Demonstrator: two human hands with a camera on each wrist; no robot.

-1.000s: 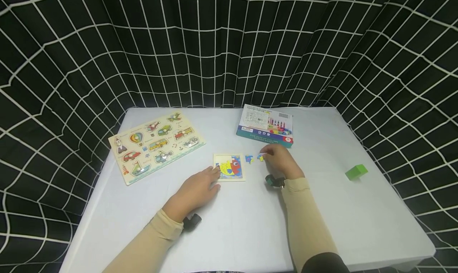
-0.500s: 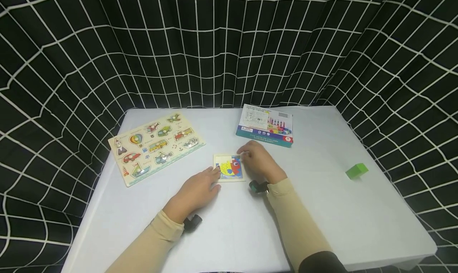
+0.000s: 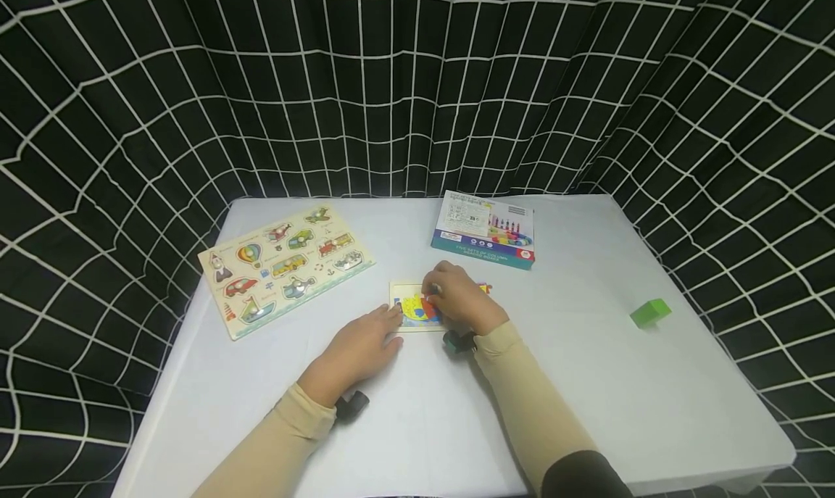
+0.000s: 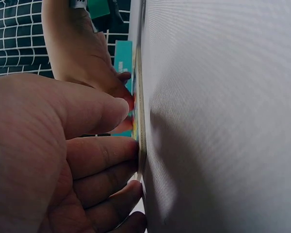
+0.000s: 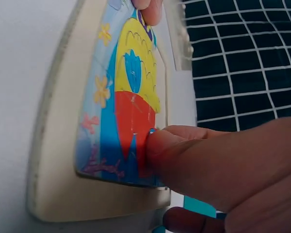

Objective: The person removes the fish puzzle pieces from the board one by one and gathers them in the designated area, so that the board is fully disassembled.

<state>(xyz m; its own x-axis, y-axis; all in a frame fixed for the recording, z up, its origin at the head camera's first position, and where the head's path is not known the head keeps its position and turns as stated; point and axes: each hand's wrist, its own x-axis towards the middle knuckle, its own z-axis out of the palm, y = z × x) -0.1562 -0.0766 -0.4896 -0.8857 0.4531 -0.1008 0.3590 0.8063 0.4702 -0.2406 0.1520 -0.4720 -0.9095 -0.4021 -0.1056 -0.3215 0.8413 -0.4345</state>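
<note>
The small fish jigsaw puzzle (image 3: 417,315), with a yellow and red fish on blue, lies in a pale wooden frame (image 5: 63,160) at mid-table. My right hand (image 3: 454,295) is over its right side. Thumb and forefinger pinch at the red part of the fish in the right wrist view; a sliver of blue puzzle piece (image 5: 153,130) shows between them, mostly hidden. My left hand (image 3: 362,344) rests with loosely extended fingers on the left edge of the frame. Beyond my right hand, a loose puzzle piece (image 3: 485,288) lies on the cloth, partly covered.
A large wooden vehicle peg puzzle (image 3: 287,270) lies at the left. Behind my right hand is a flat printed box (image 3: 484,230). A green block (image 3: 650,313) stands far right on the white-covered table (image 3: 417,440). Black grid-patterned curtains (image 3: 391,85) surround the back and sides.
My right hand has moved left from the loose pieces beside the puzzle to over the fish's red part. My left hand has stayed on the frame's edge.
</note>
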